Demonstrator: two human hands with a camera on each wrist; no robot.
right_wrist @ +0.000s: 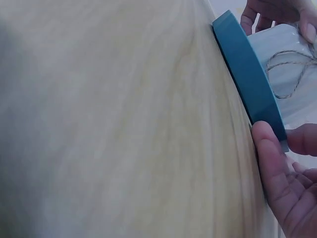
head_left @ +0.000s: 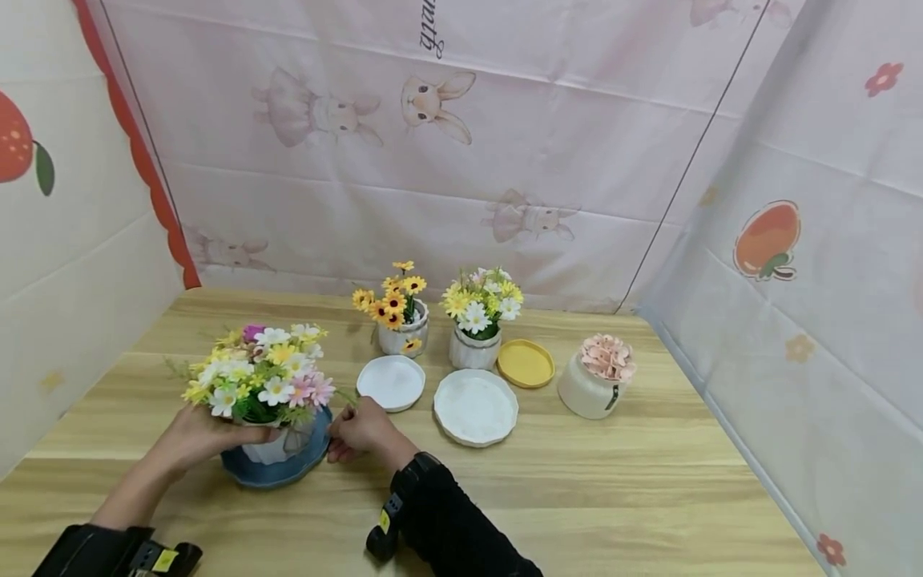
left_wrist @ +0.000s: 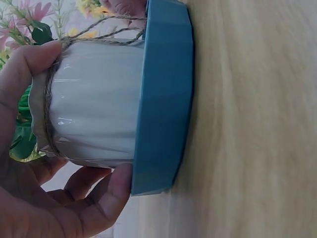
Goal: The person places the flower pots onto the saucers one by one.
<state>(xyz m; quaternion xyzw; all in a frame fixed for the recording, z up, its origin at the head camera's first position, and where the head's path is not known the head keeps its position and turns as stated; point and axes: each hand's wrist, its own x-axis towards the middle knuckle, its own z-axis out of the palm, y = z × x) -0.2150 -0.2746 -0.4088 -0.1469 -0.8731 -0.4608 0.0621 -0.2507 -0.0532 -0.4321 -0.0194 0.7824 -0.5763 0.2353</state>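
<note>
Pinches the blue saucer [left_wrist: 165, 99] on the table [head_left: 613, 497] by its edge with the right hand [head_left: 365, 430]; with the left hand [head_left: 198, 437], grips between thumb and fingers the white flowerpot [left_wrist: 96, 101] inside it: glossy, fluted, tied with twine [left_wrist: 48, 94], topped with multicoloured flowers [head_left: 276, 390].

Far on the tabletop [head_left: 606, 497], a pot [head_left: 401, 340] with orange flowers [head_left: 392, 303] stands left of a second pot [head_left: 473, 351] with yellow and white blooms [head_left: 476, 312]; nearer lie a small white saucer [head_left: 391, 383] and, to its right, a larger white plate [head_left: 476, 407]; a yellow dish [head_left: 526, 364] sits right of the second pot; rightmost stands a cream jar [head_left: 587, 391]; rabbit-printed cloth [head_left: 433, 176] hangs behind.
</note>
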